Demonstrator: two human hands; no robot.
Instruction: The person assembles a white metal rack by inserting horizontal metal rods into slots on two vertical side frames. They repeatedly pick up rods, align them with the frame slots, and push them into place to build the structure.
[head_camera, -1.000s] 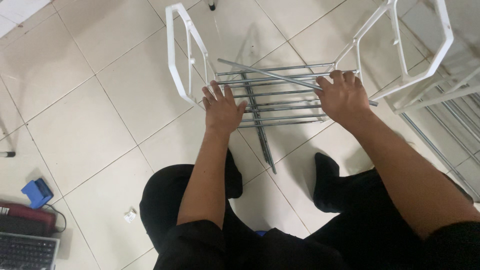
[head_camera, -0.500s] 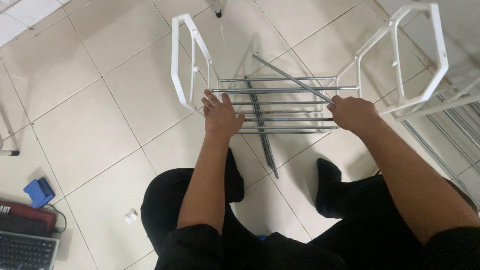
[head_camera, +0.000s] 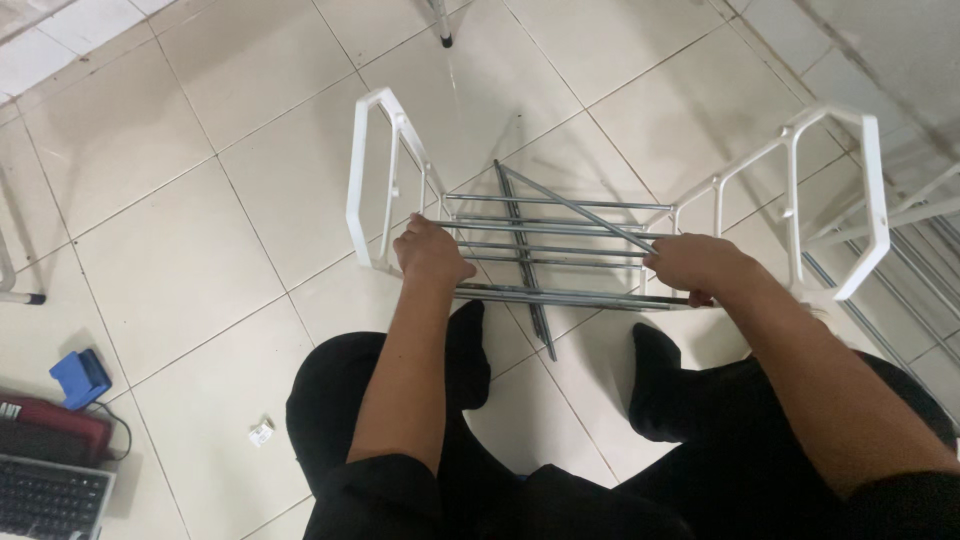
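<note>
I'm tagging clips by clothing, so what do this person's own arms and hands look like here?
Both forearms are bare, with black sleeves ending near the elbows. The left hand and right hand are bare too: no gloves, and no rings, watch or markings that can be made out. Black trousers and black socks show below.

A home room, it seems: pale tiled floor (head_camera: 180, 200), a laptop (head_camera: 45, 495) lying on it, a white rack (head_camera: 372, 170) half assembled

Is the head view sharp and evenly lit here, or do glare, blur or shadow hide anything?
Head view: mostly sharp, lit softly from above; the white rack frame and metal rods cast faint shadows on the floor tiles; no harsh glare; both hands, left hand and right hand, show slight softness only.
</note>
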